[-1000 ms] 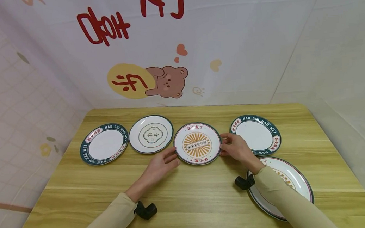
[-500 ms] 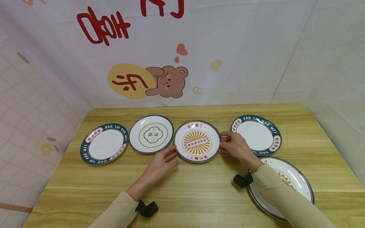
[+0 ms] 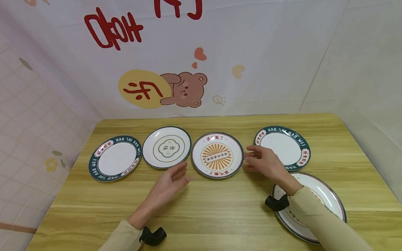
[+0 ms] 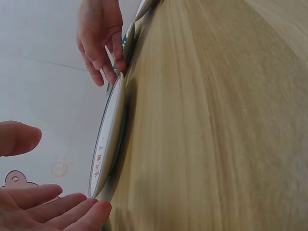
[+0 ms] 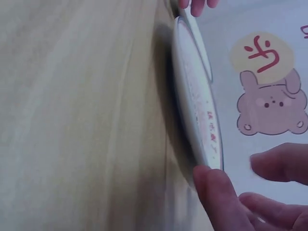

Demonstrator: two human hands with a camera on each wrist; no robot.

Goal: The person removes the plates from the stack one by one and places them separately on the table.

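A white plate with an orange sunburst lies face up on the wooden table between my two hands. My left hand is just off the plate's left side, its fingers extended and apart from the rim in the head view. At the opposite side, my right hand has its loosely bent fingertips close to the rim; whether they still touch it I cannot tell. Both thumbs stand away from the plate in the wrist views. To the left is a white plate with a flower-shaped emblem, very near the sunburst plate.
A green-rimmed plate lies far left, and another green-rimmed plate sits behind my right hand. Under my right forearm is a larger white plate, partly hidden. A printed cloth backdrop rises behind the table.
The sunburst plate shifted slightly toward the back between the two earlier frames, then stayed put. Since then my left hand has drawn away leftward, and my right hand slightly to the right.
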